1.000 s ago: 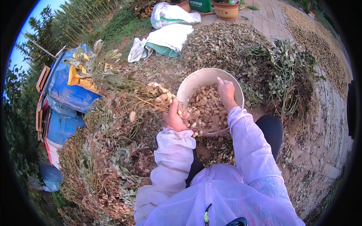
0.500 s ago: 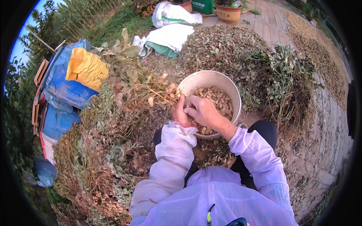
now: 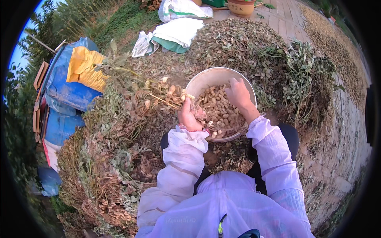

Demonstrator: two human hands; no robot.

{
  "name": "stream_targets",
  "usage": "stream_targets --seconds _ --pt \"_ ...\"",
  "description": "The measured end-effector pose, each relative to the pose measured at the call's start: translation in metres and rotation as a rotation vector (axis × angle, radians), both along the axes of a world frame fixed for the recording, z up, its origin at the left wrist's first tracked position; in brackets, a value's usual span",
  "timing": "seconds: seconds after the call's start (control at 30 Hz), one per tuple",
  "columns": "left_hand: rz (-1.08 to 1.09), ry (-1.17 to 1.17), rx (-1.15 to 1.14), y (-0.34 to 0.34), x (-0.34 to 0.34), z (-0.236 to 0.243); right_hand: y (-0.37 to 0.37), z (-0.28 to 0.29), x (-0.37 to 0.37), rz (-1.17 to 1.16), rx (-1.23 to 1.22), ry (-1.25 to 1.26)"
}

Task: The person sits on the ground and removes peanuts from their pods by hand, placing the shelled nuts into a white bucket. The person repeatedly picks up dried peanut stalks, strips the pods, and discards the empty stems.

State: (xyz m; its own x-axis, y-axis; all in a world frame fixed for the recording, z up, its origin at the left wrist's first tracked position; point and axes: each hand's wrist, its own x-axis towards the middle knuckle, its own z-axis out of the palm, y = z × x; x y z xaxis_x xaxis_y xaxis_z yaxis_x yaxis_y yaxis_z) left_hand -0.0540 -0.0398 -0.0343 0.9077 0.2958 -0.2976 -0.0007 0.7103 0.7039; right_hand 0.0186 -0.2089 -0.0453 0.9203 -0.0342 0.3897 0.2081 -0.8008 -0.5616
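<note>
My left hand [image 3: 189,118] is closed around a dried peanut plant [image 3: 160,98], gripping it at the pod end by the bucket's left rim. Its leafy stems stretch away to the upper left, and pale pods hang among the roots. A whitish bucket [image 3: 198,79] stands between my knees, partly filled with loose peanuts [image 3: 220,104]. Over the bucket's right side is my right hand [image 3: 239,96], apart from the plant, its fingers bent together. Whatever those fingers may hold is too small to make out.
Heaps of dried plants lie left [image 3: 107,158] and right [image 3: 305,79] of the bucket. Blue barrels [image 3: 71,95] with a yellow sack [image 3: 85,68] stand far left. White sacks [image 3: 178,33] and a flower pot [image 3: 241,8] are at the back. Spread pods [image 3: 333,35] cover ground far right.
My right hand has moved from beside my left hand to the right, over the bucket's far right part. My left hand still grips the plant, which has barely moved.
</note>
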Motion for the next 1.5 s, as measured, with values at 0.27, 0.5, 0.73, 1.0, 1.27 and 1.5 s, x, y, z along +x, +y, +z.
stream_targets --seconds 0.27,0.5,0.73,1.0,1.27,1.5 --pt "0.049 0.027 -0.047 -0.005 0.009 -0.001 0.016 0.072 -0.079 0.720 -0.024 0.040" --pt "0.027 0.026 -0.037 -0.013 0.007 0.009 0.041 0.029 -0.086 0.565 -0.064 -0.183" --pt "0.018 0.259 0.065 -0.015 0.013 0.010 0.037 0.047 -0.092 0.611 -0.181 -0.110" --pt "0.096 0.238 -0.009 0.030 0.043 -0.024 -0.001 0.092 -0.068 0.295 0.123 -0.294" --pt "0.025 0.177 -0.343 0.064 0.053 -0.062 -0.012 0.085 -0.074 0.409 0.066 0.030" --pt "0.145 0.119 -0.237 0.016 0.042 -0.005 0.017 0.017 -0.056 0.437 0.957 0.660"
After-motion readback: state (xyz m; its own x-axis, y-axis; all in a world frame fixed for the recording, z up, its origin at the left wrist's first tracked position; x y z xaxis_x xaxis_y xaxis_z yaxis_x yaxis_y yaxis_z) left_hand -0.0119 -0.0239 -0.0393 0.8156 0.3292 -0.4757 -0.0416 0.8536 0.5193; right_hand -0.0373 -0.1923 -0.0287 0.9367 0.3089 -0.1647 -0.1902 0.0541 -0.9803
